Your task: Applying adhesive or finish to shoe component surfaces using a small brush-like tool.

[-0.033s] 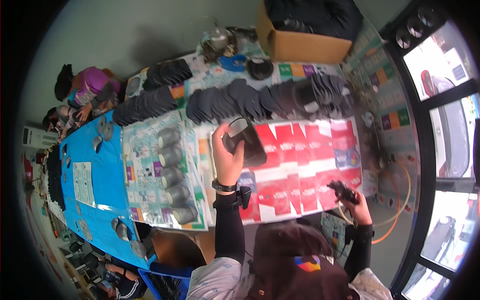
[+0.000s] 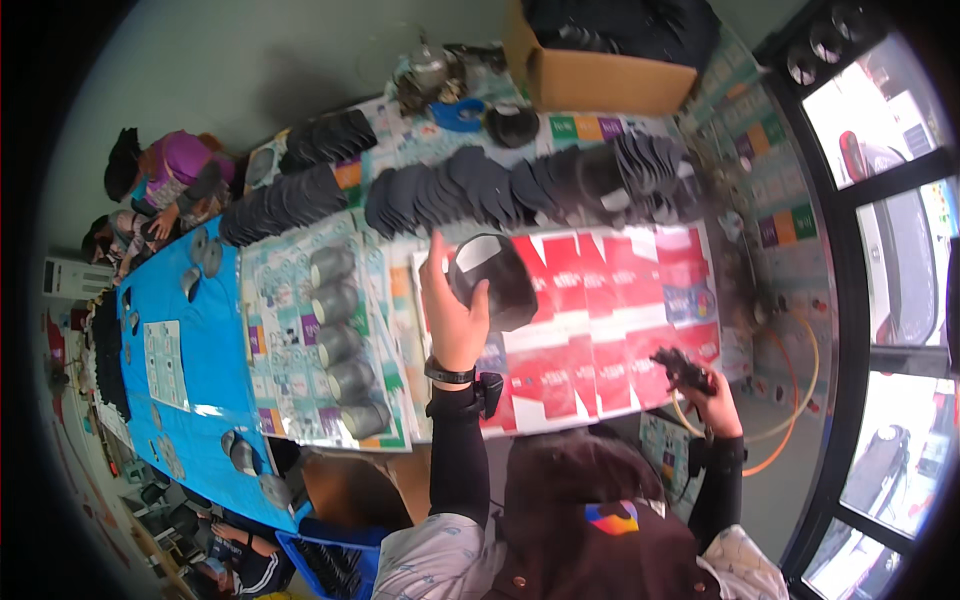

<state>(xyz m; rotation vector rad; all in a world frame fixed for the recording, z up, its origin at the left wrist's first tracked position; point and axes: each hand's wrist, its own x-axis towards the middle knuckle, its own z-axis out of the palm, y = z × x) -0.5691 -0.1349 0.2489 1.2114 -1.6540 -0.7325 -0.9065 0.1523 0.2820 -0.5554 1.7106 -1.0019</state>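
Observation:
My left hand (image 2: 458,325) grips a dark, curved piece (image 2: 505,290) with a pale patch near its top, thumb in front and fingers at its left edge. It is held above the red-and-white printed sheets on the table (image 2: 590,330). Lower right, my right hand (image 2: 715,405) is closed around a dark, crusted tool that looks like a spray gun (image 2: 684,371), pointing left toward the sheets. Rows of overlapping dark curved pieces (image 2: 460,190) lie beyond my left hand. To its left stands a column of grey rounded pieces (image 2: 345,345) on printed sheets.
An open cardboard box (image 2: 610,80) with dark material stands at the back, near a blue ring-shaped object (image 2: 458,115). A yellow-orange hose (image 2: 790,430) loops at right. Left is a blue-covered table (image 2: 210,350); other people (image 2: 180,175) work beyond it. A blue crate (image 2: 330,565) sits below.
The dark piece in my left hand has turned slightly, showing its pale patch more squarely. My right hand and the tool have moved slightly left. The background has shifted a little upward in view.

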